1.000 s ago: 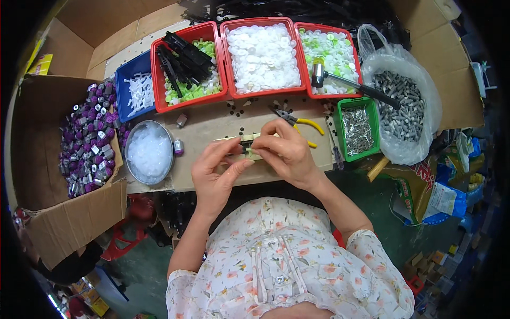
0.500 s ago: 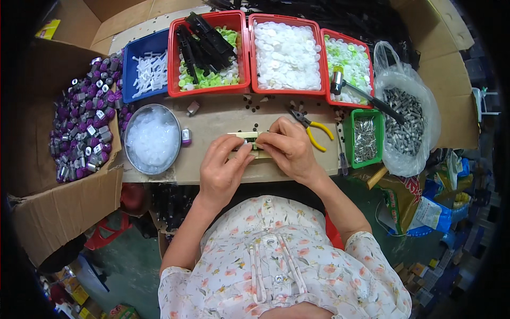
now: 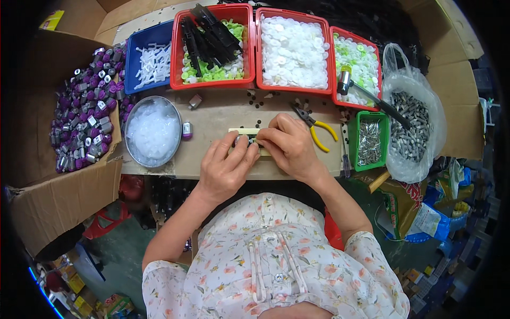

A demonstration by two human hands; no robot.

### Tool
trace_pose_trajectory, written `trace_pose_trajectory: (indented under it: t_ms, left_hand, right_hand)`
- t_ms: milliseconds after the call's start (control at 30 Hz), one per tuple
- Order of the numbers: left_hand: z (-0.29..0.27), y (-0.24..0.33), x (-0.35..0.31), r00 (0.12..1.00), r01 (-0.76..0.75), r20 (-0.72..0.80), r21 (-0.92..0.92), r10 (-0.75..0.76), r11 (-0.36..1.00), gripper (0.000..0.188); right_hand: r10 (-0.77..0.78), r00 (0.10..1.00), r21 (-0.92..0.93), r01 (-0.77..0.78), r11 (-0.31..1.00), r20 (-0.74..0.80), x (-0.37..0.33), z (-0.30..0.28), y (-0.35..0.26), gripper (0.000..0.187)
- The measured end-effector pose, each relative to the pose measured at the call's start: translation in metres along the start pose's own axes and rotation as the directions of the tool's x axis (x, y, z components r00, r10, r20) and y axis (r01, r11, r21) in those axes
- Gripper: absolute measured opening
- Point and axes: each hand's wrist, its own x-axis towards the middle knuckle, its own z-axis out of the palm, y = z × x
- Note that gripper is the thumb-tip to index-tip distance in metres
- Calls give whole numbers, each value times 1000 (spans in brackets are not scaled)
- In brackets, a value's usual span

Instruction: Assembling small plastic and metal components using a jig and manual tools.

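Both hands meet over a small cream block (image 3: 243, 131) on the work surface, with a small black plastic part (image 3: 251, 139) lying in it. My left hand (image 3: 226, 165) comes from the left, its fingers curled and pressed onto the black part and the block's edge. My right hand (image 3: 291, 146) is closed in a pinch at the right end of the black part. Its fingertips hide whatever is between them. Yellow-handled pliers (image 3: 319, 133) lie just right of my right hand.
Left stand a metal bowl of clear gel-like material (image 3: 177, 114) and a carton of purple-and-silver pieces (image 3: 69, 183). Behind are a blue bin (image 3: 129, 69) and red bins (image 3: 257, 53) of small plastic parts. A hammer (image 3: 390, 111), green tray (image 3: 385, 143) and plastic bag (image 3: 438, 127) sit right.
My left fingers have shifted and spread slightly over the block. The right hand keeps its pinch at nearly the same place. The whole view has tilted a little.
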Motion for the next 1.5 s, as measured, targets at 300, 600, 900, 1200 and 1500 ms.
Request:
trace_pose_trajectory:
  t_ms: [300,600,900,1200,1500]
  left_hand:
    - [-1,1,6,999,31,15,-43,-30,999,21]
    - [-17,-11,33,985,158,110,-266,-133,951,15]
    - [23,-42,130,997,56,-30,-250,-66,967,9]
    - [50,-54,163,982,9,189,64,-21,998,8]
    - [28,-39,155,931,363,186,-392,-314,845,12]
  right_hand:
    - [57,994,-110,-67,992,-90,-21,-47,-4,16]
    - [458,844,-468,-536,702,-279,-96,-138,33,12]
    - [451,866,-552,-489,676,-215,-89,-143,39,8]
    - [469,806,-304,-577,758,-362,-87,-145,28,9]
    - [449,782,160,-424,892,-432,-40,-103,6,10]
